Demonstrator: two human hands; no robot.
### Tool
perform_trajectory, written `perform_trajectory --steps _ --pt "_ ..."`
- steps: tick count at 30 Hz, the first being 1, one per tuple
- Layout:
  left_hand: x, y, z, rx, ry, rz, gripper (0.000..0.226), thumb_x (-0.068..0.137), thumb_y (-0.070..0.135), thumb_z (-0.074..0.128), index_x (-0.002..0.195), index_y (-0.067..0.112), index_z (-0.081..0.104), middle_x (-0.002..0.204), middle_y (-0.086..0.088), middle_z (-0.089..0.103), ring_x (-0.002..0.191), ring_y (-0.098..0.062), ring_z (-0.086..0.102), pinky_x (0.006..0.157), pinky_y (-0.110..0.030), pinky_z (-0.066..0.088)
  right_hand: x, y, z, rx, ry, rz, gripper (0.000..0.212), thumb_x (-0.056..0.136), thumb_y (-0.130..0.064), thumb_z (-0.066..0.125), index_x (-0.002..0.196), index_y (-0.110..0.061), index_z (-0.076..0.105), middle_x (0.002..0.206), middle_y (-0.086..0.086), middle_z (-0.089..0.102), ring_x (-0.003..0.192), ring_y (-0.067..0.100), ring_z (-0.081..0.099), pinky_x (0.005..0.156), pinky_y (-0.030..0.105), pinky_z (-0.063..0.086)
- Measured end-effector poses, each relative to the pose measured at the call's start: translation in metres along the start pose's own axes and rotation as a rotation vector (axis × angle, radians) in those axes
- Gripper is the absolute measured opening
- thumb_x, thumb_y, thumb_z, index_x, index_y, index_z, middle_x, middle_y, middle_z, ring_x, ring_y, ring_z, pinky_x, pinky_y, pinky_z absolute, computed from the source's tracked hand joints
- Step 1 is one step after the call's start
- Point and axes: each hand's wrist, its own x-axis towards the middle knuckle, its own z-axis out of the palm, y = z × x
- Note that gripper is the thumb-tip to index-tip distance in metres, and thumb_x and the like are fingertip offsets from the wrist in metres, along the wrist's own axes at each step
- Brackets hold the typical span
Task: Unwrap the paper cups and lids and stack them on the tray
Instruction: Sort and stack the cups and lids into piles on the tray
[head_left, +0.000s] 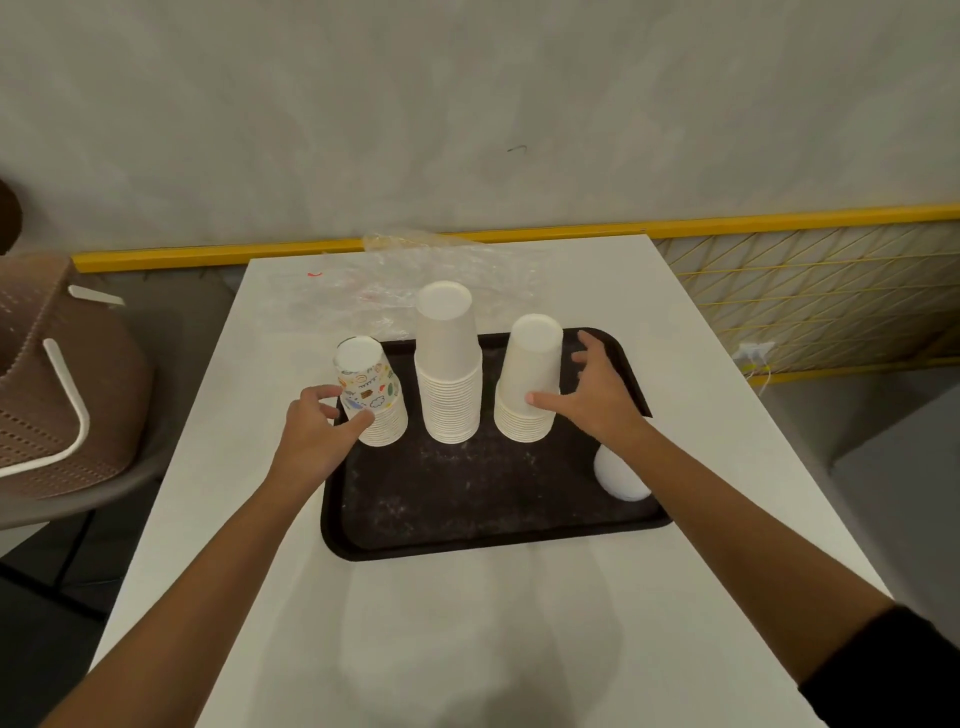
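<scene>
Three upside-down cup stacks stand on the dark tray (467, 509), all between the two hands. Printed stack (373, 397) sits at the tray's left edge, touching the left hand (311, 431); tall plain stack (449, 369) midway between the hands; shorter plain stack (530, 379) against the right hand (597, 395).

Left hand: thumb and fingers curled round the lower rims of the printed stack, gripping lightly. Right hand: thumb pressed on the near side of the shorter stack, fingers spread behind it; whether they touch the cups I cannot tell, so this reads as an open cradle, not a firm grasp.

Step in hand looks like squaring up the stacks. To do it well, press low, near the nested rims, and keep the push level, since a shove near the top would tip a stack. The printed stack seems very close to the tray's lip (worth nudging inward).

Every stack has its long axis upright, bases up, mouths down on the tray.

A white rounded piece (621, 475), perhaps lids, lies just below the right wrist. Clear wrapping (415, 270) lies on the table (467, 623) beyond both hands.
</scene>
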Motion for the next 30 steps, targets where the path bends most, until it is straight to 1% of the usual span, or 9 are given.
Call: perform_trajectory --steps 3,9,14,18,21,23,25,28,30 --pt "-0.006 0.002 0.002 0.013 -0.003 0.004 0.052 0.086 0.021 0.064 0.131 0.009 0.041 0.130 -0.016 0.048 0.119 -0.029 0.048 0.086 -0.032 0.040 0.011 -0.007 0.013 0.044 0.029 -0.022 0.107 0.068 -0.028 0.081 0.147 -0.017 0.010 0.146 0.007 0.035 0.133 0.026 0.037 0.110 0.046 0.033" --pt "-0.017 0.007 0.003 0.023 -0.004 -0.029 0.049 0.086 0.021 0.064 0.129 0.012 0.042 0.131 -0.013 0.048 0.119 -0.028 0.048 0.091 -0.034 0.043 0.022 -0.010 0.022 0.003 0.083 -0.111 0.083 0.072 -0.019 0.078 0.138 -0.014 0.028 0.140 0.006 0.040 0.128 0.024 0.042 0.106 0.040 0.036" --pt "-0.026 0.007 0.007 0.062 -0.091 -0.043 0.042 0.088 0.022 0.061 0.126 0.013 0.045 0.131 -0.009 0.050 0.116 -0.024 0.049 0.085 -0.028 0.039 0.026 -0.008 0.018 -0.010 0.039 -0.111 0.088 0.070 -0.021 0.079 0.139 -0.014 0.025 0.141 0.007 0.038 0.129 0.025 0.040 0.107 0.043 0.036" --pt "-0.033 0.005 0.017 0.143 -0.242 -0.055 0.031 0.091 0.027 0.056 0.120 0.018 0.049 0.121 0.000 0.051 0.119 -0.021 0.045 0.097 -0.031 0.037 0.019 0.005 0.001 -0.067 -0.052 -0.050 0.102 0.067 -0.029 0.082 0.145 -0.016 0.017 0.149 0.009 0.028 0.134 0.027 0.034 0.110 0.046 0.033" --pt "-0.039 0.008 0.030 0.176 -0.354 -0.025 0.019 0.092 0.029 0.055 0.109 0.023 0.052 0.108 0.005 0.052 0.107 -0.014 0.049 0.088 -0.025 0.037 0.006 0.027 -0.023 -0.142 -0.080 0.003 0.099 0.067 -0.036 0.080 0.144 -0.017 0.020 0.151 0.008 0.025 0.136 0.027 0.031 0.110 0.045 0.033" --pt "-0.043 0.012 0.042 0.186 -0.410 0.003 0.018 0.091 0.029 0.055 0.109 0.024 0.054 0.107 0.005 0.055 0.102 -0.012 0.052 0.086 -0.024 0.039 -0.005 0.043 -0.040 -0.161 -0.068 0.062 0.095 0.070 -0.039 0.078 0.144 -0.017 0.022 0.150 0.008 0.026 0.136 0.028 0.032 0.109 0.045 0.035" --pt "-0.047 0.018 0.058 0.191 -0.467 0.014 0.022 0.091 0.031 0.055 0.112 0.024 0.055 0.111 0.004 0.058 0.104 -0.012 0.053 0.092 -0.026 0.041 -0.014 0.056 -0.055 -0.148 -0.035 0.128 0.087 0.074 -0.040 0.074 0.143 -0.016 0.026 0.148 0.008 0.030 0.133 0.028 0.035 0.106 0.043 0.037" --pt "-0.053 0.030 0.086 0.160 -0.545 0.009 0.030 0.090 0.037 0.054 0.118 0.025 0.055 0.119 0.000 0.059 0.110 -0.016 0.055 0.102 -0.034 0.042 -0.024 0.074 -0.073 -0.045 0.008 0.217 0.072 0.083 -0.040 0.064 0.141 -0.014 0.030 0.146 0.010 0.034 0.130 0.028 0.039 0.101 0.038 0.039" --pt "-0.060 0.042 0.107 0.070 -0.601 -0.029 0.037 0.090 0.039 0.054 0.124 0.024 0.052 0.124 -0.001 0.057 0.110 -0.016 0.056 0.101 -0.035 0.044 -0.028 0.085 -0.080 0.027 -0.006 0.300 0.064 0.088 -0.039 0.058 0.140 -0.013 0.032 0.144 0.011 0.037 0.129 0.028 0.041 0.101 0.037 0.038"
